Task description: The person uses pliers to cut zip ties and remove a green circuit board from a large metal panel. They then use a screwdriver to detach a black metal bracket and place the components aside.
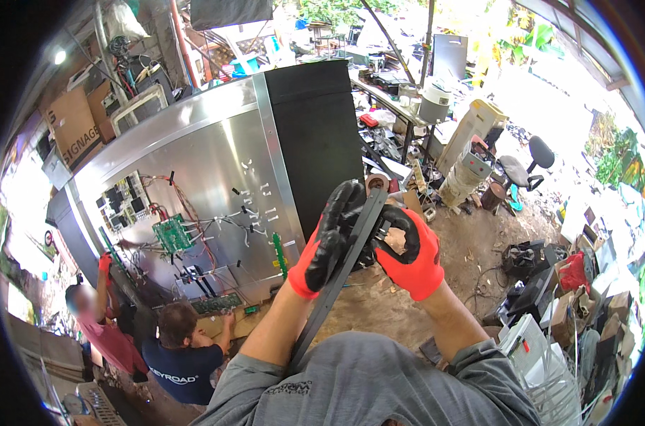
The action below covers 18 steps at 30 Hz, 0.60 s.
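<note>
A long dark grey metal bar [352, 254] slants from my lap up between my hands. My left hand [329, 238], in a red glove with a black coated palm, holds it from the left side, its fingers reaching up along the bar. My right hand [412, 248], gloved the same way, is curled against the bar's right side near the upper end. Its thumb and fingers close around a small dark part there, too hidden to name. Just beyond the bar's tip shows a round brown object [376, 183].
A large metal panel [223, 156] with green circuit boards [173, 234] and wires stands at the left. Two people, one in a dark shirt [184, 366] and one in a red shirt [113, 334], work at it. Scrap [542, 284] lies right; an office chair [525, 167] stands farther back.
</note>
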Each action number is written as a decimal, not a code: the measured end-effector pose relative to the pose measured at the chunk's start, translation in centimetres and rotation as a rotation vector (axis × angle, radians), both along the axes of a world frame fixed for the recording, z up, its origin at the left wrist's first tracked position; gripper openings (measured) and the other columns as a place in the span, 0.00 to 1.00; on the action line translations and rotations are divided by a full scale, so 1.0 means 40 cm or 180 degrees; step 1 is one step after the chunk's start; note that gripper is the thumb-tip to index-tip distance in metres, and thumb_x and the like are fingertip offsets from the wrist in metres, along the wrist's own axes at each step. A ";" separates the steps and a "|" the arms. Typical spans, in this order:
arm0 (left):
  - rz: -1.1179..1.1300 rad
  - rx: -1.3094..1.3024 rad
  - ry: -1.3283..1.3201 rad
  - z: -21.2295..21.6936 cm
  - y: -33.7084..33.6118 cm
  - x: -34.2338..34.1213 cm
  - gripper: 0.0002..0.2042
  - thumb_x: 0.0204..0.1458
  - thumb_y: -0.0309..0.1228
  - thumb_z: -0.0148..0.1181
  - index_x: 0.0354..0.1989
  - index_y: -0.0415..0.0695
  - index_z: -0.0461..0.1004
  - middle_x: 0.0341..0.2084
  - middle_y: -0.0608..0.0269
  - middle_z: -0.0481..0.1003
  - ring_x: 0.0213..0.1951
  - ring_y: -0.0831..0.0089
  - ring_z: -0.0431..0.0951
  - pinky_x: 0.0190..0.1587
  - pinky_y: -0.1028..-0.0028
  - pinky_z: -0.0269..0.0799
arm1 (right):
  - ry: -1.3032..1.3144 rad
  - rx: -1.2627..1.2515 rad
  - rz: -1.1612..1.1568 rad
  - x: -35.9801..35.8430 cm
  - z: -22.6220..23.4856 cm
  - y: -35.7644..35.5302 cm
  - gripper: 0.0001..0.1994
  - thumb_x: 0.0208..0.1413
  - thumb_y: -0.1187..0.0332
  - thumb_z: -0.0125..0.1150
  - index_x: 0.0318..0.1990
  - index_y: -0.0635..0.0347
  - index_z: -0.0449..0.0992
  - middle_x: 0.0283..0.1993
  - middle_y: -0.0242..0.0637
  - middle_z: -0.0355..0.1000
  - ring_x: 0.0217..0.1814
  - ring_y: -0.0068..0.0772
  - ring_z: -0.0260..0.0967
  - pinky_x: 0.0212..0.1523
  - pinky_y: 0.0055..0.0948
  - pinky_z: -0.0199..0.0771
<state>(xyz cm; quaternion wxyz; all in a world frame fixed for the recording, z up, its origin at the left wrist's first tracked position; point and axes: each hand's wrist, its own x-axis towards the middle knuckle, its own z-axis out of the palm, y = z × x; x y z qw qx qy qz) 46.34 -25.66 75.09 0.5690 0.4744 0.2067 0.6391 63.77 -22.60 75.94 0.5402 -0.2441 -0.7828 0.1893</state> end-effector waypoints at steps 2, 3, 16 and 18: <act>-0.0107 0.0025 0.0159 0.008 0.005 0.008 0.40 0.48 0.32 0.60 0.70 0.43 0.46 0.67 0.59 0.52 0.63 0.66 0.62 0.59 0.67 0.63 | -0.0077 0.0161 -0.0079 -0.004 0.002 -0.011 0.28 0.39 0.72 0.70 0.52 0.64 0.70 0.45 0.46 0.72 0.45 0.49 0.72 0.46 0.36 0.73; -0.0230 0.0242 0.0386 0.007 0.005 -0.002 0.39 0.49 0.33 0.60 0.69 0.42 0.48 0.66 0.58 0.55 0.61 0.67 0.64 0.56 0.68 0.66 | -0.0110 0.0241 -0.0132 -0.005 0.007 -0.018 0.28 0.38 0.72 0.70 0.52 0.63 0.70 0.46 0.46 0.72 0.46 0.49 0.72 0.46 0.37 0.73; 0.0024 -0.0251 0.0970 -0.007 -0.032 0.000 0.26 0.58 0.39 0.53 0.62 0.37 0.60 0.55 0.56 0.68 0.55 0.67 0.69 0.59 0.70 0.61 | -0.0400 -0.0230 -0.0349 -0.002 0.023 -0.021 0.25 0.38 0.69 0.69 0.48 0.63 0.72 0.47 0.46 0.69 0.49 0.49 0.69 0.49 0.37 0.70; 0.0481 0.0099 0.1557 -0.047 -0.040 -0.007 0.25 0.59 0.39 0.51 0.61 0.38 0.61 0.52 0.57 0.69 0.50 0.70 0.69 0.52 0.73 0.62 | -0.0405 -0.0122 -0.0271 -0.013 -0.006 -0.016 0.25 0.40 0.67 0.68 0.49 0.61 0.71 0.47 0.46 0.68 0.48 0.50 0.70 0.47 0.37 0.71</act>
